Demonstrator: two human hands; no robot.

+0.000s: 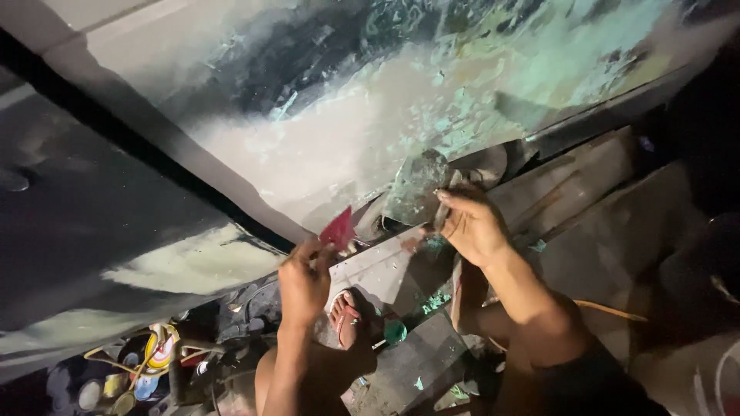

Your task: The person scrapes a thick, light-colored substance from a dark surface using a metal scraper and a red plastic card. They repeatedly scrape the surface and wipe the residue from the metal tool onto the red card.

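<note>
My left hand (304,281) pinches a small red spreader (339,229) whose tip rests at the lower edge of a vehicle body panel (324,131). The panel is dark, with a wide pale patch of filler smeared with green. My right hand (472,227) grips the lower edge of a flat grey plate (415,187) coated with dried filler, held upright just right of the spreader. The hands are a short way apart.
A black seam (116,131) runs diagonally between two panels. My foot in a red sandal (347,317) stands on grey slabs (586,200) flecked with green bits. Round tins and a yellow cord (150,358) lie at lower left. The right side is dark.
</note>
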